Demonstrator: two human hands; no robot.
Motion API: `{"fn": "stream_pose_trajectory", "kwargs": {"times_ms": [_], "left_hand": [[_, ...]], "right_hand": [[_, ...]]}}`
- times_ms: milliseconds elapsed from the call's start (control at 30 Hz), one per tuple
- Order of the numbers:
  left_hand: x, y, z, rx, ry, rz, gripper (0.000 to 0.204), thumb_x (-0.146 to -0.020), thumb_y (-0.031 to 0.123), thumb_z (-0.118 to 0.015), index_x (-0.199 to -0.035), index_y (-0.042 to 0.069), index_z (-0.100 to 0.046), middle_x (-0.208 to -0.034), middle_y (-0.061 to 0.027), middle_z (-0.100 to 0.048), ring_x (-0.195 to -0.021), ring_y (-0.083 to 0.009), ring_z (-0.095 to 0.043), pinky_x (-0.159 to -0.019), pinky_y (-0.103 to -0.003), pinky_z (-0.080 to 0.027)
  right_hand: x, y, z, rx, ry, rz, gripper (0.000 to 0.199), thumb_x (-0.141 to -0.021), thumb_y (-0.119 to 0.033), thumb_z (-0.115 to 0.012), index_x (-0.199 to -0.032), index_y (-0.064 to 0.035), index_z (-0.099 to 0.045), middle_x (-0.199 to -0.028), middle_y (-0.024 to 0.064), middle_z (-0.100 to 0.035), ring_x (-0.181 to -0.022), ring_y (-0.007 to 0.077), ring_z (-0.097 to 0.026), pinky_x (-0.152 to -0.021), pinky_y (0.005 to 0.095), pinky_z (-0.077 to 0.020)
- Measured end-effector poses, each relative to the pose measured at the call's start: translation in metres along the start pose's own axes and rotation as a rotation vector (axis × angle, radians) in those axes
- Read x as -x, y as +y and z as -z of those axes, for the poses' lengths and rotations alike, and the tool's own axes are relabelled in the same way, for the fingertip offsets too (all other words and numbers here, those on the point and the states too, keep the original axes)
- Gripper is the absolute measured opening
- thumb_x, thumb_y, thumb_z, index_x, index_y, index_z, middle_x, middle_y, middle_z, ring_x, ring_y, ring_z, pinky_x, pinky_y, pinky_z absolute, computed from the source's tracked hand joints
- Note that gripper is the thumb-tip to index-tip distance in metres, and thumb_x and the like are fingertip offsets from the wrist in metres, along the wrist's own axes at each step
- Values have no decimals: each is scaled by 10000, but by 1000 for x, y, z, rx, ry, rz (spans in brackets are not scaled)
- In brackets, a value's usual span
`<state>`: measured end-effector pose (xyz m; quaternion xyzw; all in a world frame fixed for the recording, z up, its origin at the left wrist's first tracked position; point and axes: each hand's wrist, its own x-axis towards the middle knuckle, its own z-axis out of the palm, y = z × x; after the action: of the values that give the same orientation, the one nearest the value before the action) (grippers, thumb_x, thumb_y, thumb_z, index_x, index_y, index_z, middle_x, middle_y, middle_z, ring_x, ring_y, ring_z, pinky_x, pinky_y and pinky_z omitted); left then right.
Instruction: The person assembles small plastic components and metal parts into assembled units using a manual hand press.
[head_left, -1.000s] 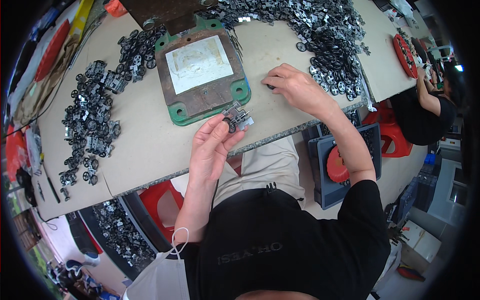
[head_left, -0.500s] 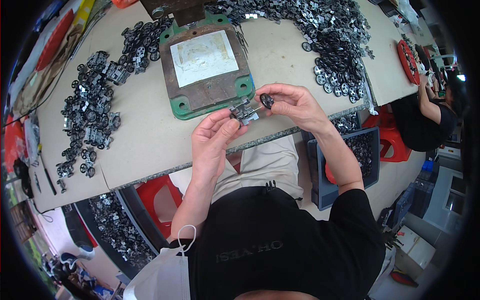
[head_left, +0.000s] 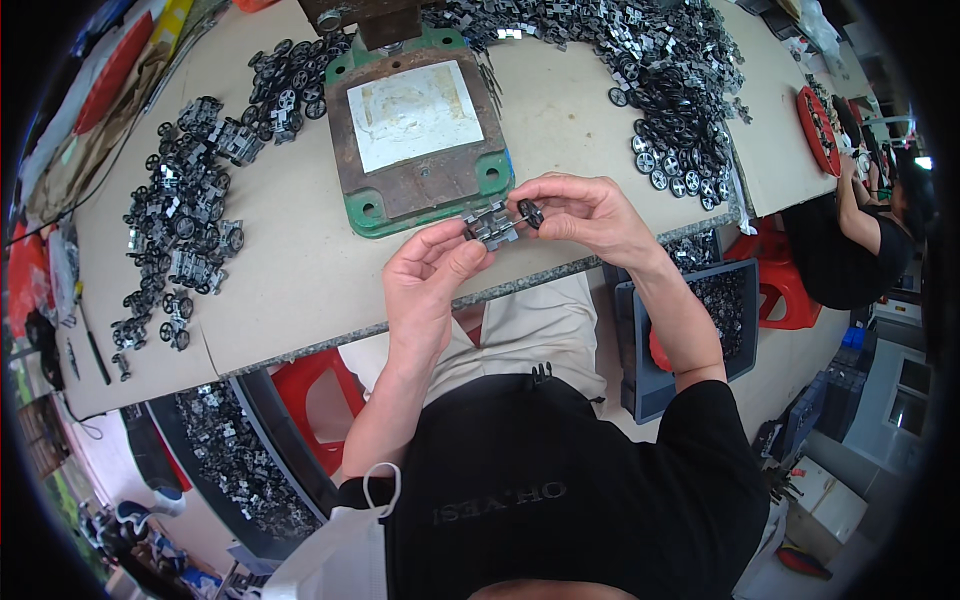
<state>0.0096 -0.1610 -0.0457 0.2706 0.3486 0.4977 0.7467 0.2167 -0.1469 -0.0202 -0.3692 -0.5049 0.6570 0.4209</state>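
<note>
Above the table's near edge, my left hand (head_left: 430, 275) pinches a small grey and black toy car chassis (head_left: 490, 227) between thumb and fingers. A thin metal axle sticks out of its right side. My right hand (head_left: 590, 220) holds a black toy wheel (head_left: 530, 212) between thumb and forefinger, right at the axle's end. Whether the axle has entered the wheel I cannot tell. Just beyond both hands is the green and brown base of a press (head_left: 420, 175), with a white sheet (head_left: 415, 113) lying on its plate.
Chassis with wheels (head_left: 180, 215) lie heaped at the left of the table. Loose wheels (head_left: 680, 150) and more parts (head_left: 640, 40) pile up at the far right. A grey crate (head_left: 640, 370) stands below on the right, another bin (head_left: 240, 460) on the left. Another person (head_left: 845, 240) sits at the right.
The wheel has turned and come against the axle end of the chassis. Both hands have stayed nearly in place, and the view has shifted slightly.
</note>
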Motion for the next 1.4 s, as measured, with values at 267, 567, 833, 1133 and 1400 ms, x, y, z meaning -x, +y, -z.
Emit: {"fn": "stream_pose_trajectory", "kwargs": {"times_ms": [267,567,833,1133,1400], "left_hand": [[4,-4,0,-197,-30,-195,273,-782,-47,-638,-1043,-55,-559,-958,-145,-635,-860,-159,-623,-765,-270,-508],[0,-8,-7,148,-70,-25,253,-819,-5,-606,-1062,-18,-540,-1002,-114,-615,-894,-168,-608,-800,-296,-516],[-8,38,-5,-475,-281,-75,399,-765,-20,-657,-1146,-14,-538,-898,-76,-622,-808,-104,-595,-702,-218,-486],[-94,101,-8,-888,46,-420,271,-716,80,-687,-948,-41,-617,-795,-70,-651,-703,-81,-589,-643,-205,-458],[-127,81,15,-896,58,-429,272,-667,144,-712,-874,-22,-653,-802,-78,-642,-693,-110,-582,-660,-235,-454]], "right_hand": [[1,-6,-2,147,83,-146,216,-803,-50,-643,-1011,8,-636,-975,53,-610,-845,87,-562,-766,226,-458],[2,10,-20,-19,121,-26,279,-805,-50,-646,-1065,20,-573,-936,35,-612,-806,62,-563,-738,203,-457],[-13,-40,-28,791,-120,93,245,-712,-42,-701,-933,27,-623,-810,35,-618,-684,71,-540,-626,219,-448],[-19,-29,-12,618,198,111,282,-766,-121,-675,-1018,-7,-618,-839,69,-638,-675,84,-566,-611,220,-457],[0,-22,-1,680,218,21,233,-789,-103,-647,-994,5,-624,-848,58,-643,-739,91,-573,-661,226,-449]]}}
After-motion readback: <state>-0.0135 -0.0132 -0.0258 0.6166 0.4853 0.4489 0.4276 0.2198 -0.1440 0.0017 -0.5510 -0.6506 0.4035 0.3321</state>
